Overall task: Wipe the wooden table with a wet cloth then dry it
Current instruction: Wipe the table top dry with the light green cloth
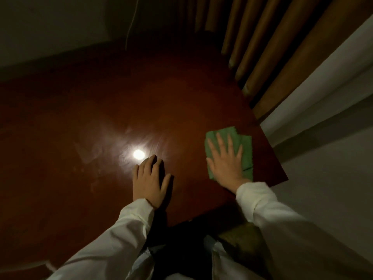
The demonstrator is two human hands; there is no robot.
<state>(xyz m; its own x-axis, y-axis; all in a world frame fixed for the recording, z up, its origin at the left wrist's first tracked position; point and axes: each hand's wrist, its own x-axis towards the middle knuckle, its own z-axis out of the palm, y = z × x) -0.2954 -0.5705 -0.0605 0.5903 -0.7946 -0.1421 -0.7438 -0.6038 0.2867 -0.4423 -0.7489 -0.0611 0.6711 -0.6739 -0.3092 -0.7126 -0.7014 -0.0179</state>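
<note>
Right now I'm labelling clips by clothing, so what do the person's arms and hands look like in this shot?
Both arms wear long, loose, off-white sleeves of a thin, slightly crinkled fabric, with gathered cuffs ending at the wrists. The left hand and right hand are bare: no gloves, and no rings, watch or markings that this dim picture shows.

Dim home room, likely a living or bedroom corner.
Polished dark reddish wooden tabletop (101, 110) set against a plain wall (60, 23) at 11 o'clock, tan pleated curtains (268, 47) at 1 o'clock, thin cord (131, 23) down the wall at 12, ceiling-lamp glare (138, 154) on the wood.
</note>
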